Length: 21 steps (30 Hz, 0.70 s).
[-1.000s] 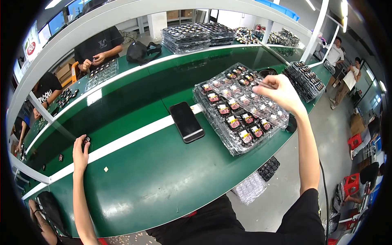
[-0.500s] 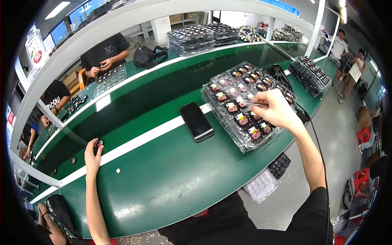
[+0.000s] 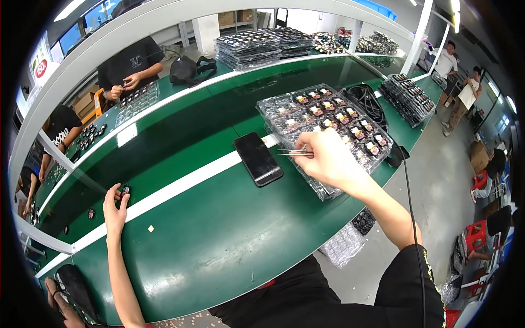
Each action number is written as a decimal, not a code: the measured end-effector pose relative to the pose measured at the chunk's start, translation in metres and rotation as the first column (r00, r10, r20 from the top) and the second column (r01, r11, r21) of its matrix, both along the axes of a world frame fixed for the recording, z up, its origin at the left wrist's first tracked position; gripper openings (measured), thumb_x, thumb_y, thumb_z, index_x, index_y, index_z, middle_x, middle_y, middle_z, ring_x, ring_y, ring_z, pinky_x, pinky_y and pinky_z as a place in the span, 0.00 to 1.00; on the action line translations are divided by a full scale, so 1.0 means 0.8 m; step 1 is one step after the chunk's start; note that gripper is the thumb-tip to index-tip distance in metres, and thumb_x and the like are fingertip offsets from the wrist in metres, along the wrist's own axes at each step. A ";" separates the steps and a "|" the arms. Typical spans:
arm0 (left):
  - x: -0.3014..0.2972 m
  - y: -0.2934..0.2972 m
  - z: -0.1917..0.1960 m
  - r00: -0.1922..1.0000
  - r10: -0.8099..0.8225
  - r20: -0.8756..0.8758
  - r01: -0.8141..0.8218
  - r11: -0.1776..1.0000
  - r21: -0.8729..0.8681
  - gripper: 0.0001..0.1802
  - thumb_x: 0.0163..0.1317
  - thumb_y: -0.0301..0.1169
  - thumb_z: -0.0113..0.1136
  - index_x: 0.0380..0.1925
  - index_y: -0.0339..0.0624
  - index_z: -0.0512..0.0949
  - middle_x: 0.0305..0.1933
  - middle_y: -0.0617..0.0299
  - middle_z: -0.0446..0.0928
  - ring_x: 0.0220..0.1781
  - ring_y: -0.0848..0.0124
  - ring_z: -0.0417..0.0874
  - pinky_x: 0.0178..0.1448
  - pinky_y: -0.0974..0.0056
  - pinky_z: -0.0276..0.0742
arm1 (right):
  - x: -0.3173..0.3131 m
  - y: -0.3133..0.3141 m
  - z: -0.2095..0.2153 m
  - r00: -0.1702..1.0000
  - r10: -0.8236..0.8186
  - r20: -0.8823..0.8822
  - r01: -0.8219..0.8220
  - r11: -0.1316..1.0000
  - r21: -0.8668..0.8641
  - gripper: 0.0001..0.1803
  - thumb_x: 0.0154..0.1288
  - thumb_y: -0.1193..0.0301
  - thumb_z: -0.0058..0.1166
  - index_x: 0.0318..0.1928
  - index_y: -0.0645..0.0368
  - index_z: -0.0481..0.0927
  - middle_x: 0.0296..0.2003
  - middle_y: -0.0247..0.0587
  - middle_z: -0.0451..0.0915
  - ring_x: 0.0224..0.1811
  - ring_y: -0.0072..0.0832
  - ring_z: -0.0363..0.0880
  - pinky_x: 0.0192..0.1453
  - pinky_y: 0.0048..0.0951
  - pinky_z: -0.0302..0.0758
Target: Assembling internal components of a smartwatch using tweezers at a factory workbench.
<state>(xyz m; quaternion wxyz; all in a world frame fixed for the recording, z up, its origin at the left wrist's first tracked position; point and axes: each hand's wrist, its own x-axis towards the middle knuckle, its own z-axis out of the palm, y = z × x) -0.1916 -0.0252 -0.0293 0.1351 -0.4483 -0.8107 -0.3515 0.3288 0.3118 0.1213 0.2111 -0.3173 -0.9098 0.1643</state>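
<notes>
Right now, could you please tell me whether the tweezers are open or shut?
Slightly open: the tweezers in the right hand show two separate prongs, with a narrow gap at the tips.

Assembly workshop, by the look of it. Long green-topped bench [image 3: 191,235] under a white metal frame [image 3: 136,22]. Clear plastic trays [image 3: 322,106] of small dark pieces near me, further tray stacks [image 3: 247,52] beyond. Co-worker [image 3: 123,63] opposite, handling pieces. Red stools [image 3: 477,235], grey floor [image 3: 432,186], strip lights [image 3: 455,6].
</notes>
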 end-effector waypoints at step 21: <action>0.047 0.012 0.015 0.995 -0.092 0.030 0.091 0.996 0.026 0.28 0.73 0.23 0.71 0.72 0.38 0.80 0.49 0.58 0.79 0.48 0.66 0.79 0.58 0.60 0.79 | 0.013 0.000 0.000 0.986 -0.157 0.050 0.154 0.986 0.056 0.22 0.65 0.56 0.79 0.49 0.59 0.93 0.31 0.48 0.87 0.38 0.44 0.89 0.47 0.46 0.84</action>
